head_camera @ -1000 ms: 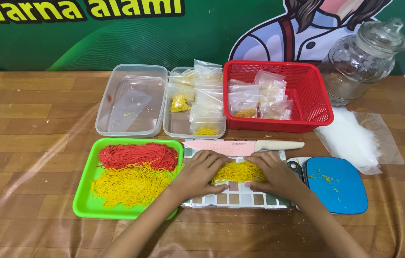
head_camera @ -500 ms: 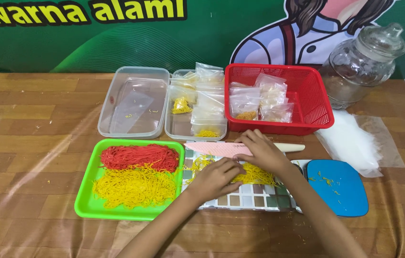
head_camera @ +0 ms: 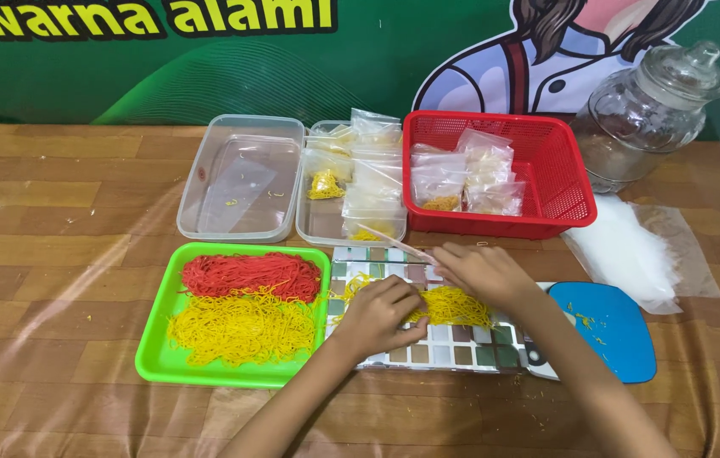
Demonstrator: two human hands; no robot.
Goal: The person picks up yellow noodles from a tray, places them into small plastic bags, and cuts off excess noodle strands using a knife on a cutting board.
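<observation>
On checkered board (head_camera: 453, 346), stringy yellow noodles (head_camera: 457, 305)

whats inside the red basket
The red basket holds several small clear bags; at least one shows yellowish contents. What lies beneath the bags is covered.

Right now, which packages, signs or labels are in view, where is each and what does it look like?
Banner: back wall, green, yellow lettering, cartoon figure.
Small clear bags: in the red basket, yellowish contents.
More clear bags: stacked in the right clear tub.
Empty plastic bags: flat pile right of the basket.
</observation>
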